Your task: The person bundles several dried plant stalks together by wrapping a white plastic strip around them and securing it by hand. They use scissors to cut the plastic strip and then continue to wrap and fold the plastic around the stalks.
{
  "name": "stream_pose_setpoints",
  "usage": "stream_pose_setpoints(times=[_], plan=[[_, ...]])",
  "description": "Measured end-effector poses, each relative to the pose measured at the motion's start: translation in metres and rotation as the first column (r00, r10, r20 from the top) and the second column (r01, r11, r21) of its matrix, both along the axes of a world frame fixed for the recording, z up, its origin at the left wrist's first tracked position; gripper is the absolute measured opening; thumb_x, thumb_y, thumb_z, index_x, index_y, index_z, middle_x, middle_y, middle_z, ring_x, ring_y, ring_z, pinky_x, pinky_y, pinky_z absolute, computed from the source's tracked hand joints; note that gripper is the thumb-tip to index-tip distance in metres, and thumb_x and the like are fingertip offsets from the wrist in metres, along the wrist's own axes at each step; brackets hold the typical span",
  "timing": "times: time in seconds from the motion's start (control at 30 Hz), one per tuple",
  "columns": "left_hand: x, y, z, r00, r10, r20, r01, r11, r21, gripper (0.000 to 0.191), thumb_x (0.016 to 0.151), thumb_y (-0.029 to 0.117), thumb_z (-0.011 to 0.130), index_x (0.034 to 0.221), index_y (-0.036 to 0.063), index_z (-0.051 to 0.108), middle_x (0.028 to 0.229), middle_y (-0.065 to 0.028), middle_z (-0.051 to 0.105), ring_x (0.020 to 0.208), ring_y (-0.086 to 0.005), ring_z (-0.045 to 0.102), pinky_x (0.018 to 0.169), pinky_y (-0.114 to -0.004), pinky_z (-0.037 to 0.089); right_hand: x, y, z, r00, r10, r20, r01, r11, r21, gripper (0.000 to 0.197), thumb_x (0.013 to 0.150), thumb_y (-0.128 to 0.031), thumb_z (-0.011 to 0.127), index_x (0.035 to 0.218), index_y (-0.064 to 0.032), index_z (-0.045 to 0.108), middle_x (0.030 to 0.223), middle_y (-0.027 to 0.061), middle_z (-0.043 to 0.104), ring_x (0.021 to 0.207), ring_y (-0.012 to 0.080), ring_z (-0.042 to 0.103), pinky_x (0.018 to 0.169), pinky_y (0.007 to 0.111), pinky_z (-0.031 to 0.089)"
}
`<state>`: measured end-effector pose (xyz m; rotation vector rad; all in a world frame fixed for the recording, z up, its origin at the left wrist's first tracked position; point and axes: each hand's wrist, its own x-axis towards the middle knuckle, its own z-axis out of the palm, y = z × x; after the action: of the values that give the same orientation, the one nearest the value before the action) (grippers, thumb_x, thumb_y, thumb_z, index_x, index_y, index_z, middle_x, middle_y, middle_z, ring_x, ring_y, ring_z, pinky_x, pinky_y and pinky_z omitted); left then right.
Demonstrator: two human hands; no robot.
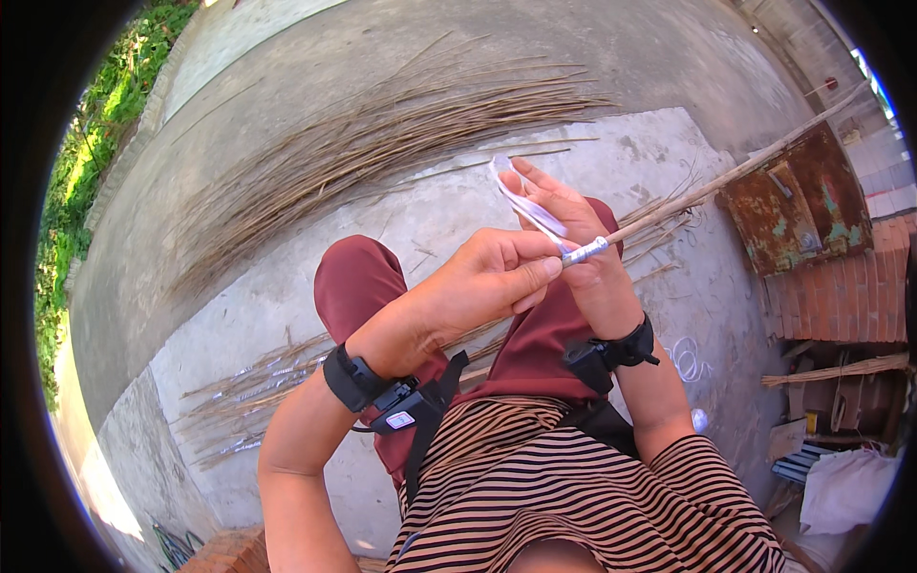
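A long thin wooden stick [688,197] slants from my hands up to the right. My left hand [494,276] pinches its lower end between thumb and fingers. White plastic strip [589,249] is wound around the stick near that end, and a loose loop of the strip [531,209] rises from the winding. My right hand [562,208] is palm up behind the stick, with the loop lying against its fingers; the stick crosses above its palm. Whether the right fingers grip the strip is hard to tell.
Long thin sticks [401,132] lie spread on the concrete ahead. Bundled sticks with white wrappings [265,379] lie at left by my legs. White string [689,362] is on the ground at right, near a rusty metal panel [795,200], bricks [838,301] and a white cloth [845,490].
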<state>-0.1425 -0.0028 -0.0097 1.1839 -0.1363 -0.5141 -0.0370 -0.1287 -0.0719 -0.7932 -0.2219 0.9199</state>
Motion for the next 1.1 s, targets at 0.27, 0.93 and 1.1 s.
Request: stream_pose_setpoints(times=[0.27, 0.93, 1.1], plan=[[0.011, 0.004, -0.005, 0.830, 0.208, 0.517, -0.424, 0.839, 0.342, 0.021, 0.086, 0.007, 0.050, 0.104, -0.0008, 0.059, 0.057, 0.0006, 0.047, 0.052, -0.0033, 0.036, 0.046, -0.019, 0.032, -0.002, -0.039, 0.012, 0.940, -0.315, 0.129, 0.331, 0.935, -0.127, 0.023, 0.087, -0.008, 0.050, 0.107, 0.0029, 0.045, 0.093, 0.0127, 0.056, 0.063, 0.0105, 0.055, 0.048, 0.015, 0.041], [0.024, 0.015, -0.022, 0.690, 0.112, 0.715, -0.561, 0.706, 0.431, 0.005, 0.080, 0.005, 0.049, 0.080, 0.0002, 0.050, 0.065, -0.0104, 0.051, 0.059, -0.0220, 0.049, 0.055, -0.031, 0.041, -0.050, 0.003, 0.054, 0.421, -0.197, 0.885, 0.483, 0.875, -0.035, 0.012, 0.086, -0.009, 0.052, 0.091, 0.0022, 0.051, 0.078, 0.0073, 0.054, 0.065, 0.0117, 0.053, 0.059, 0.022, 0.044], [0.032, 0.027, -0.019, 0.705, 0.193, 0.682, -0.574, 0.720, 0.390, 0.015, 0.086, 0.011, 0.050, 0.091, -0.0023, 0.056, 0.067, -0.0016, 0.054, 0.060, -0.0065, 0.045, 0.052, -0.023, 0.038, -0.061, -0.004, 0.059, 0.303, -0.091, 0.949, 0.282, 0.959, 0.002, 0.013, 0.088, -0.013, 0.049, 0.087, -0.0004, 0.046, 0.072, 0.0046, 0.052, 0.064, 0.0102, 0.050, 0.059, 0.023, 0.042]])
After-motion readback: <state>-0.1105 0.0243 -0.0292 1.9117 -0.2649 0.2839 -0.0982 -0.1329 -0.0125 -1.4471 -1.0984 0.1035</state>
